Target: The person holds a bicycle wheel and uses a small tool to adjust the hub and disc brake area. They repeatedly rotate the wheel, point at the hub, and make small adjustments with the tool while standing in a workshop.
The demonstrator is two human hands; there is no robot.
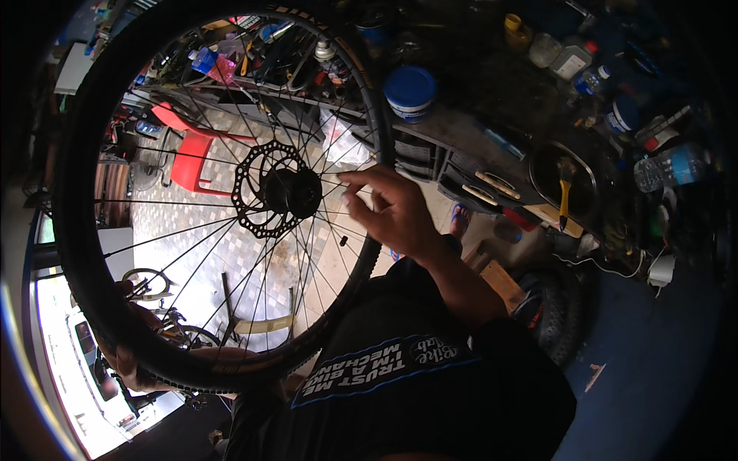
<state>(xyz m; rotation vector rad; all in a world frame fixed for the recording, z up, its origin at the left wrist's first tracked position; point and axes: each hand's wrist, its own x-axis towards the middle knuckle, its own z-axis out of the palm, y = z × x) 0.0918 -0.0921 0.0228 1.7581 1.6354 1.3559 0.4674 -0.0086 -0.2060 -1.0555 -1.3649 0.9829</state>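
Note:
A bicycle wheel [81, 192] with a black tire is held up in front of me, filling the left half of the view. At its middle sit a perforated brake rotor [247, 188] and a black hub [296, 192], with thin black spokes running out to the rim. My left hand [131, 365] grips the tire at the lower left, its fingers partly hidden behind the wheel. Just right of the hub, my right hand [396, 211] is raised by the spokes with thumb and forefinger apart. No object shows between those fingers; whether they touch a spoke, I cannot tell.
Beyond the wheel stands a red chair [192, 157] on a tiled floor. A cluttered workbench holds a blue-lidded tub [410, 91], several bottles and a dark pan [542, 173] with a yellow-handled brush [566, 192]. More tires [557, 307] lie at lower right.

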